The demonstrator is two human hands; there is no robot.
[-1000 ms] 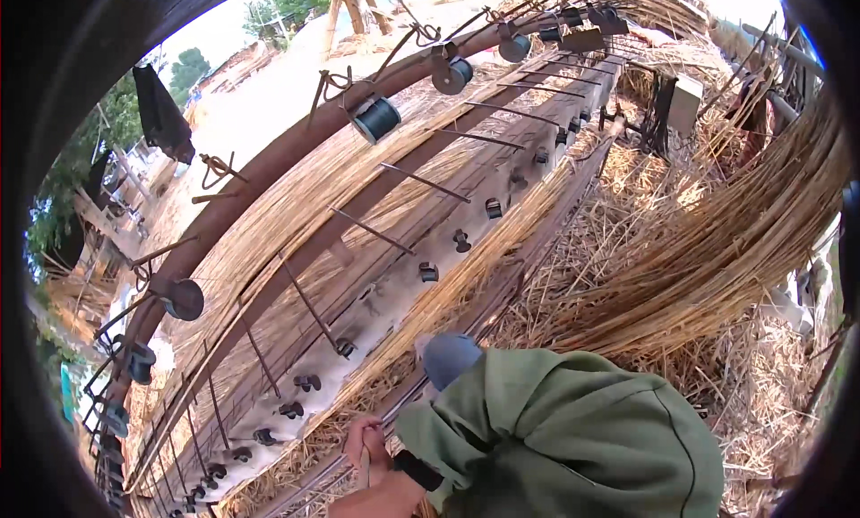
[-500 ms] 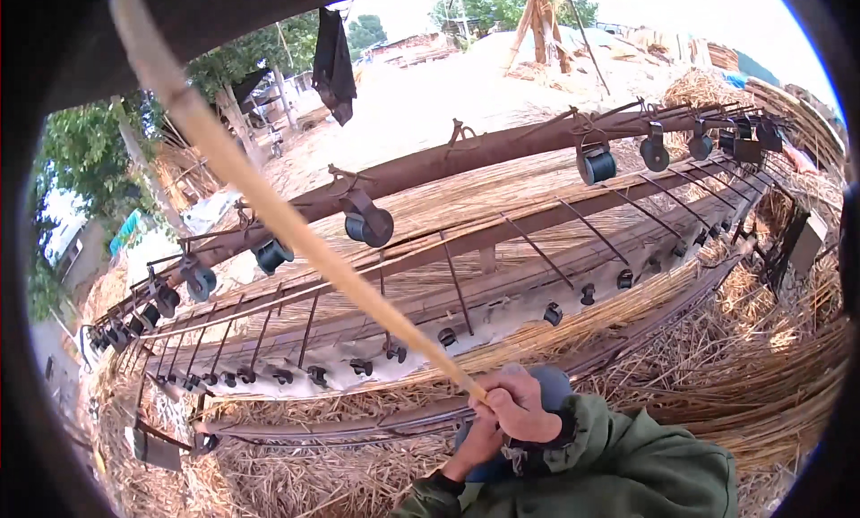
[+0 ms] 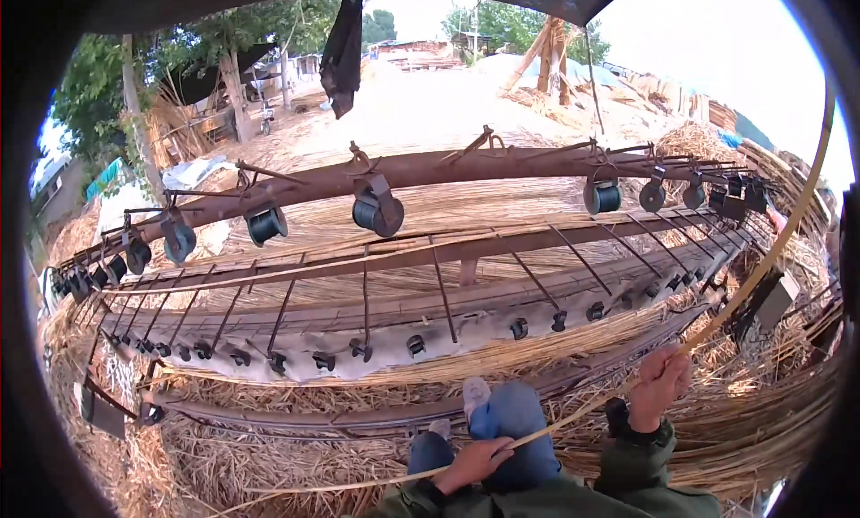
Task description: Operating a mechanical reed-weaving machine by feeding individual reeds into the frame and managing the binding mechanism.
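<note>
My left hand (image 3: 475,464), low in the centre beside my jeans-clad knees, is closed on a long pale reed (image 3: 760,274). My right hand (image 3: 660,384), farther right and higher, grips the same reed, which bends up past it to the upper right and trails down to the lower left. Ahead of me stands a long rusty metal frame (image 3: 437,167) hung with spools of dark cord (image 3: 607,198). Below that bar, thin rods reach down to a row of small fittings (image 3: 520,328) above a band of straw (image 3: 475,357).
Loose straw (image 3: 224,455) lies around my legs, with reed bundles (image 3: 770,410) at right and a low metal rail (image 3: 349,421) before me. A black cloth (image 3: 343,52) hangs overhead. Beyond are trees (image 3: 143,88), leaning poles (image 3: 546,61) and straw piles (image 3: 685,142).
My hands, together on the reed half a second ago, are now apart, the right one moved rightward. The reed's high end has swung from upper left to upper right. The view has levelled.
</note>
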